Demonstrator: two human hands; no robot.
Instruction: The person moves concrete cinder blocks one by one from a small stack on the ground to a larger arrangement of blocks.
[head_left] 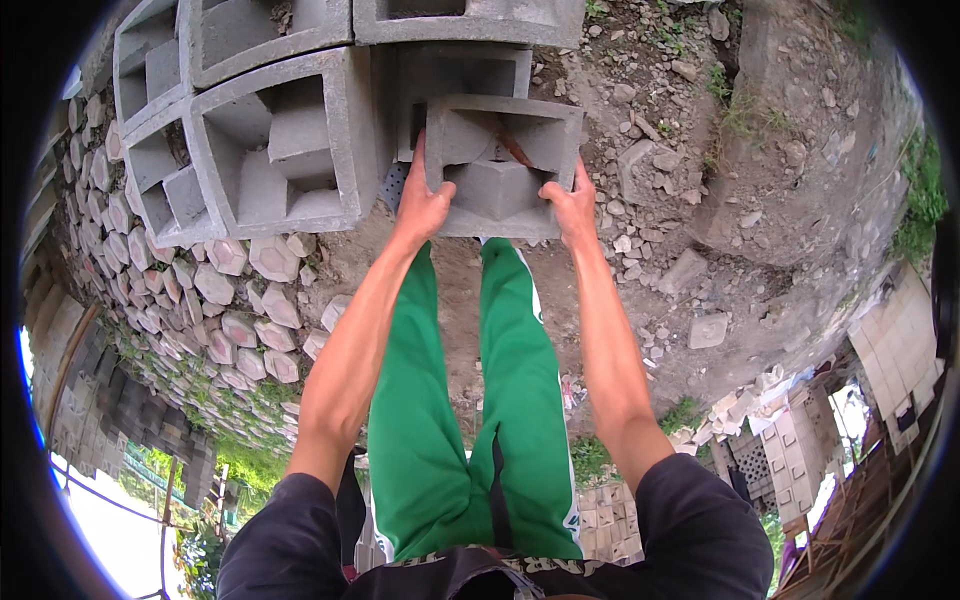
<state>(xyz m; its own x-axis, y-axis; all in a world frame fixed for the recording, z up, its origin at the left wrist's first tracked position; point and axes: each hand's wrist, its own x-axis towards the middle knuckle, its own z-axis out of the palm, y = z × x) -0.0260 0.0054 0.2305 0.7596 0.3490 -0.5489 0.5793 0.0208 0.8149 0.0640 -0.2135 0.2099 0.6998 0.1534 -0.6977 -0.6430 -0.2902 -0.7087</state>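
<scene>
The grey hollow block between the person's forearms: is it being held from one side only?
No, the left grip clasps the left side of the grey hollow block and the right grip its right side.

Bright diffuse daylight, soft shadows, white glare lower left, bowed edges

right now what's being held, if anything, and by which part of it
A grey hollow concrete block, held by its two opposite sides: the left hand grips the left side, the right hand the right.
</scene>
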